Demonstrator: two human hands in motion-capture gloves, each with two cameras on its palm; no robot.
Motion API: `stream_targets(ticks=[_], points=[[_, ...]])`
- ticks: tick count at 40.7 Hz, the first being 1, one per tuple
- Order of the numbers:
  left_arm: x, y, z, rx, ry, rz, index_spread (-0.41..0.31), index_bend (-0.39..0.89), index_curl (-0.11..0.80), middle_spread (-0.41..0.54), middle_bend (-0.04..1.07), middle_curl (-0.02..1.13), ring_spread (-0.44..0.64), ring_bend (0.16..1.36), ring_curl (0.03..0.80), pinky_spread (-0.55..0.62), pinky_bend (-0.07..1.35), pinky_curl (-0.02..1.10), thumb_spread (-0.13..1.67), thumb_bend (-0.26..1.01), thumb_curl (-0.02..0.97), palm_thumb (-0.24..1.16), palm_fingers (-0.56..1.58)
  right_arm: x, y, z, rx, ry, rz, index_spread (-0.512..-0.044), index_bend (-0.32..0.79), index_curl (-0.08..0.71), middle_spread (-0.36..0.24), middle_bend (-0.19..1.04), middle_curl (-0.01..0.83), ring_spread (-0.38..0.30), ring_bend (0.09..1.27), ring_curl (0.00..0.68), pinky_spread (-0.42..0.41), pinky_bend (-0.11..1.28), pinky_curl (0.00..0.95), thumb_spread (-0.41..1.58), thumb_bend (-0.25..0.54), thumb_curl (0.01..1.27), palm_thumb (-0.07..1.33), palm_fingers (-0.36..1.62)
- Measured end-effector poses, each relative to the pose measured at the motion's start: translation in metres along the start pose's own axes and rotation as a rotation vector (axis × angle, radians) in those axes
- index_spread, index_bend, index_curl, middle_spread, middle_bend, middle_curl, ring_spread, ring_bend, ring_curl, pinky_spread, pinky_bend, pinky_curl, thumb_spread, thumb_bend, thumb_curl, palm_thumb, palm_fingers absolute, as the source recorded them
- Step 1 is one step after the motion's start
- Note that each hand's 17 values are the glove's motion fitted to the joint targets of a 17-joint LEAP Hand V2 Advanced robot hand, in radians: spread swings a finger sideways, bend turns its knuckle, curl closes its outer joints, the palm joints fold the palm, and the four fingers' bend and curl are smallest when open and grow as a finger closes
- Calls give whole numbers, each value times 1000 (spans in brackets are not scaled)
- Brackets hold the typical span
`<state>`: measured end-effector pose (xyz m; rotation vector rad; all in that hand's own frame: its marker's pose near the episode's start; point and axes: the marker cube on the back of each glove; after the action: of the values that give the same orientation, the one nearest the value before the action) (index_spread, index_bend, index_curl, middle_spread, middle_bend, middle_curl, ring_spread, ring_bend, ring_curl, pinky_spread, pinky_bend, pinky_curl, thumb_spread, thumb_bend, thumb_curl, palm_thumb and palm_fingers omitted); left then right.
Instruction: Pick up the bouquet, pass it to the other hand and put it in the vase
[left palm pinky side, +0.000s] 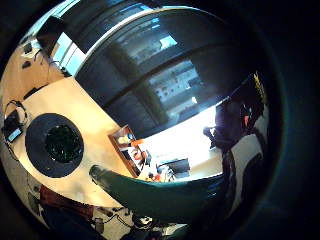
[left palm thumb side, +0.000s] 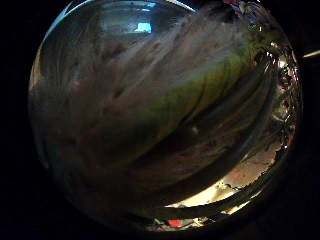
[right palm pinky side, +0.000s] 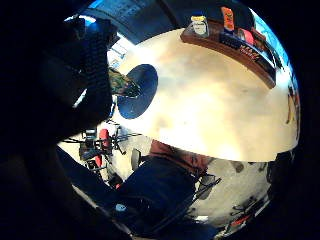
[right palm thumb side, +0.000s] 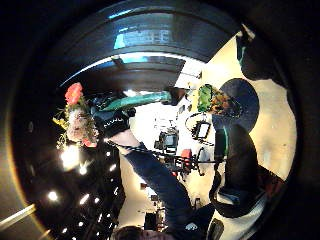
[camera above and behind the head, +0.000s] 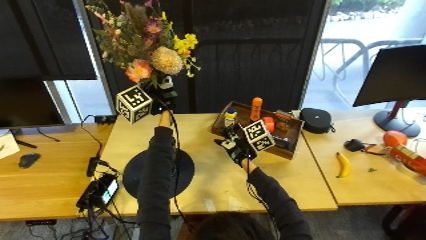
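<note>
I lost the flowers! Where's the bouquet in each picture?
Outside view: bouquet high in left hand.
Left little finger view: its stems.
Left thumb view: fills it.
Right thumb view: in left hand.
Right little finger view: not in it.
Shared landmark: round dark mat.

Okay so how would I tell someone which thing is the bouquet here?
Start at the dark window panels behind the light wooden table. The left hand grips the bouquet, raised high in front of them. It is a mixed bunch with a cream pompom bloom, a pink flower and yellow sprigs, the only flowers here.
</note>
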<state>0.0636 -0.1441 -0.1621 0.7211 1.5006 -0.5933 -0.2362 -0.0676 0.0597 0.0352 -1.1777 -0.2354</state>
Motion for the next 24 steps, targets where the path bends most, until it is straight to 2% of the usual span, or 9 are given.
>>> stream_targets(ticks=[2, 6, 10, 16, 21, 24], points=[[7, -9, 0, 36, 1, 2, -367, 654, 565, -343, 837, 607, -374, 903, 496, -396, 662, 478, 366, -26, 723, 866, 1372, -1, -1, 3, -5, 3, 0, -267, 156, 457, -191, 202, 453, -161, 291, 385, 173, 218, 372, 971, -19, 514, 978, 816], [0, -24, -5, 66, -35, -2, -370, 649, 574, -343, 842, 609, -374, 898, 498, -395, 662, 480, 360, -27, 738, 865, 1367, 9, -8, -1, 13, 12, 10, -270, 147, 445, -179, 177, 443, -142, 257, 381, 193, 227, 375, 994, -21, 515, 966, 768], [-14, -34, -6, 86, -53, -16, -369, 640, 580, -345, 836, 607, -373, 897, 499, -402, 665, 482, 350, -29, 750, 861, 1361, 14, -11, -6, 30, 21, 24, -281, 148, 434, -190, 155, 425, -116, 229, 376, 222, 230, 376, 1024, -23, 512, 943, 681], [-49, -41, -5, 67, -67, -51, -365, 628, 591, -347, 836, 605, -372, 886, 500, -406, 664, 485, 357, -33, 763, 851, 1355, 23, -16, -16, 61, 22, 49, -293, 157, 412, -192, 152, 398, -88, 220, 366, 239, 238, 372, 1054, -18, 512, 927, 650], [-102, -39, 1, -32, -74, -96, -365, 599, 593, -345, 832, 605, -377, 887, 502, -409, 672, 487, 396, -36, 767, 837, 1355, 34, -20, -25, 79, 27, 63, -295, 162, 402, -150, 161, 385, -74, 212, 361, 245, 242, 370, 1070, -16, 512, 926, 644], [-158, -27, 3, -230, -112, -168, -357, 542, 586, -347, 818, 599, -377, 877, 497, -416, 704, 494, 516, -84, 722, 721, 1331, 50, -24, -35, 74, 31, 62, -296, 168, 399, -129, 157, 376, -65, 214, 361, 246, 240, 367, 1076, -16, 512, 925, 642]])
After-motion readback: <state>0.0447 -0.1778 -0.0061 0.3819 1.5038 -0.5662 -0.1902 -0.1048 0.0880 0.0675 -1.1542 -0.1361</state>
